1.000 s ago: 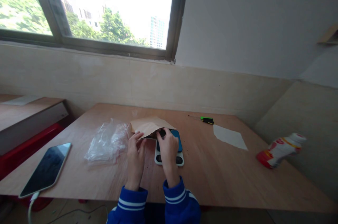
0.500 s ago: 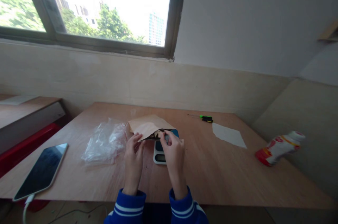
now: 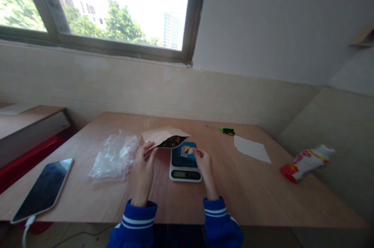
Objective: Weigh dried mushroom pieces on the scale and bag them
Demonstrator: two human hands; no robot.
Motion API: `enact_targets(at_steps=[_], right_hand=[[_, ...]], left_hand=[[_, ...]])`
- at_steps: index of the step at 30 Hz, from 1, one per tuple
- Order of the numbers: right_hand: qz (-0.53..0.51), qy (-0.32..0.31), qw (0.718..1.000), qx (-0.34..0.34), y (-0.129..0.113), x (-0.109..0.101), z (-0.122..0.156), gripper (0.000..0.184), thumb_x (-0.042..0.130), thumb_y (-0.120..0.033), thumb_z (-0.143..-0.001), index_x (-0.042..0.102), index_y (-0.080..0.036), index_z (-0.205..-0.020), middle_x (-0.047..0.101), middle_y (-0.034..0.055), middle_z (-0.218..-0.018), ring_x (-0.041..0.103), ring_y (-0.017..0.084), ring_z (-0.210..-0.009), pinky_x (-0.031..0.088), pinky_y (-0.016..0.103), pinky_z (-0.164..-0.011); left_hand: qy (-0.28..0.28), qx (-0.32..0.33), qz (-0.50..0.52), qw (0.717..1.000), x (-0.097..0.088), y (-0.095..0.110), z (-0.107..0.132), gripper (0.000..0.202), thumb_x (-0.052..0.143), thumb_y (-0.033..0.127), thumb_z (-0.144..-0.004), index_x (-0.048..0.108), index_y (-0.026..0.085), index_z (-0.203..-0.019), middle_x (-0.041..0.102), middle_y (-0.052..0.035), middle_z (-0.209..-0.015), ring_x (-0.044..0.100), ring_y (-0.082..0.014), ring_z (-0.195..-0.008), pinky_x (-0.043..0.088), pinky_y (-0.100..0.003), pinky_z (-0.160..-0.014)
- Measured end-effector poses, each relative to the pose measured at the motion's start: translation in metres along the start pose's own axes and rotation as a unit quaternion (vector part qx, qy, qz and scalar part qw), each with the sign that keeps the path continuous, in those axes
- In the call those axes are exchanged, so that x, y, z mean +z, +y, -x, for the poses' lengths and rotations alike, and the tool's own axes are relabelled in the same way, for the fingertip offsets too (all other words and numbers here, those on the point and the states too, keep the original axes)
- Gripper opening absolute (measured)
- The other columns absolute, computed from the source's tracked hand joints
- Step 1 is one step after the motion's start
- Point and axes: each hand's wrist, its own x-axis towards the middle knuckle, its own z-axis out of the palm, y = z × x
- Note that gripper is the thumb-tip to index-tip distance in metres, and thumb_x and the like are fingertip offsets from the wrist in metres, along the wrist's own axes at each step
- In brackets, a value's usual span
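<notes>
My left hand (image 3: 143, 166) grips the lower edge of an open brown paper bag (image 3: 159, 136), and dark pieces show inside its mouth. My right hand (image 3: 203, 164) pinches a small brown piece (image 3: 189, 150) and holds it over the blue platform of a small white kitchen scale (image 3: 185, 163). The scale sits on the wooden table (image 3: 248, 197) just right of the bag. Both sleeves are blue with white stripes.
A crumpled clear plastic bag (image 3: 115, 156) lies left of the paper bag. A phone (image 3: 43, 189) on a charging cable rests at the table's left front corner. A green-handled screwdriver (image 3: 224, 130), a white paper sheet (image 3: 251, 149) and a toppled red-and-white bottle (image 3: 306, 162) lie to the right.
My right hand has come out of the bag's mouth with a small piece and moved right, over the scale platform. The left hand has kept its hold on the bag.
</notes>
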Motion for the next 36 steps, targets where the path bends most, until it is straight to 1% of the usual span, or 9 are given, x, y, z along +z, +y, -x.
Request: enact_targets(at_steps=[4, 10, 15, 18, 20, 24, 28, 33, 36], right_hand=[[0.045, 0.0, 0.999, -0.015, 0.002, 0.01, -0.009, 0.038, 0.058, -0.055, -0.07, 0.065, -0.019, -0.059, 0.05, -0.0024, -0.044, 0.05, 0.016, -0.044, 0.032, 0.024, -0.045], [0.071, 0.022, 0.996, -0.058, -0.032, -0.006, -0.007, 0.038, 0.05, -0.048, -0.081, 0.066, -0.014, -0.088, 0.059, 0.0022, -0.063, 0.054, 0.017, -0.056, 0.039, 0.026, -0.054], [0.03, -0.17, 0.968, -0.184, -0.083, -0.013, 0.001, 0.031, 0.05, -0.041, -0.088, 0.07, -0.018, -0.093, 0.059, -0.0018, -0.062, 0.055, 0.013, -0.057, 0.04, 0.021, -0.054], [0.109, -0.261, 0.932, -0.227, -0.109, -0.007, 0.003, 0.024, 0.052, -0.029, -0.089, 0.073, -0.022, -0.097, 0.064, -0.002, -0.062, 0.058, 0.013, -0.058, 0.04, 0.021, -0.056], [0.168, -0.29, 0.909, -0.25, -0.12, -0.002, 0.003, 0.025, 0.052, -0.02, -0.088, 0.074, -0.024, -0.101, 0.072, 0.0011, -0.078, 0.065, 0.016, -0.071, 0.045, 0.023, -0.065], [0.255, -0.295, 0.878, -0.278, -0.135, 0.004, 0.0, 0.03, 0.06, -0.013, -0.083, 0.073, -0.028, -0.105, 0.075, 0.004, -0.101, 0.069, 0.022, -0.088, 0.049, 0.027, -0.075], [0.28, -0.313, 0.865, -0.273, -0.142, 0.005, -0.003, 0.024, 0.067, -0.016, -0.08, 0.076, -0.031, -0.096, 0.076, 0.001, -0.096, 0.07, 0.022, -0.09, 0.049, 0.026, -0.076], [0.324, -0.296, 0.846, -0.301, -0.14, 0.007, 0.0, 0.016, 0.064, -0.021, -0.085, 0.076, -0.026, -0.095, 0.076, 0.0054, -0.095, 0.071, 0.023, -0.087, 0.048, 0.027, -0.073], [0.316, -0.27, 0.852, -0.318, -0.137, 0.004, 0.002, 0.017, 0.06, -0.025, -0.088, 0.074, -0.022, -0.097, 0.076, 0.008, -0.094, 0.07, 0.023, -0.082, 0.045, 0.027, -0.068]], left_hand=[[0.005, 0.007, 0.001, 1.0, 0.0, -0.002, -0.002, 0.028, 0.06, 0.037, -0.084, 0.063, 0.019, -0.105, 0.064, -0.0115, -0.119, 0.065, -0.0236, -0.105, 0.052, -0.044, -0.093], [-0.005, 0.007, -0.004, 1.0, -0.001, -0.003, -0.006, 0.029, 0.06, 0.038, -0.083, 0.062, 0.019, -0.105, 0.064, -0.011, -0.117, 0.064, -0.0231, -0.103, 0.051, -0.043, -0.092], [-0.009, 0.009, -0.004, 1.0, -0.002, -0.003, -0.006, 0.03, 0.06, 0.039, -0.083, 0.061, 0.019, -0.105, 0.065, -0.011, -0.117, 0.065, -0.023, -0.103, 0.052, -0.042, -0.09], [-0.008, 0.011, -0.002, 1.0, -0.001, -0.002, -0.006, 0.029, 0.06, 0.039, -0.083, 0.062, 0.019, -0.104, 0.065, -0.0107, -0.115, 0.065, -0.023, -0.103, 0.052, -0.042, -0.089], [-0.011, 0.016, 0.001, 1.0, -0.001, -0.002, -0.005, 0.027, 0.06, 0.038, -0.083, 0.062, 0.019, -0.102, 0.065, -0.0103, -0.114, 0.065, -0.0226, -0.102, 0.052, -0.041, -0.09], [-0.019, 0.024, 0.008, 0.999, -0.001, 0.001, -0.005, 0.024, 0.059, 0.035, -0.083, 0.062, 0.019, -0.101, 0.066, -0.0091, -0.109, 0.065, -0.0212, -0.1, 0.052, -0.041, -0.092], [-0.02, 0.027, 0.003, 0.999, -0.002, 0.005, -0.005, 0.02, 0.058, 0.032, -0.084, 0.062, 0.019, -0.098, 0.066, -0.0087, -0.107, 0.065, -0.0211, -0.1, 0.05, -0.041, -0.093], [-0.019, 0.029, -0.006, 0.999, -0.002, 0.007, -0.007, 0.02, 0.057, 0.032, -0.084, 0.063, 0.019, -0.098, 0.067, -0.0083, -0.105, 0.065, -0.0214, -0.1, 0.05, -0.041, -0.093], [-0.017, 0.032, 0.002, 0.999, -0.003, 0.007, -0.009, 0.021, 0.058, 0.033, -0.084, 0.063, 0.018, -0.098, 0.067, -0.0088, -0.106, 0.065, -0.0212, -0.1, 0.051, -0.041, -0.092]])
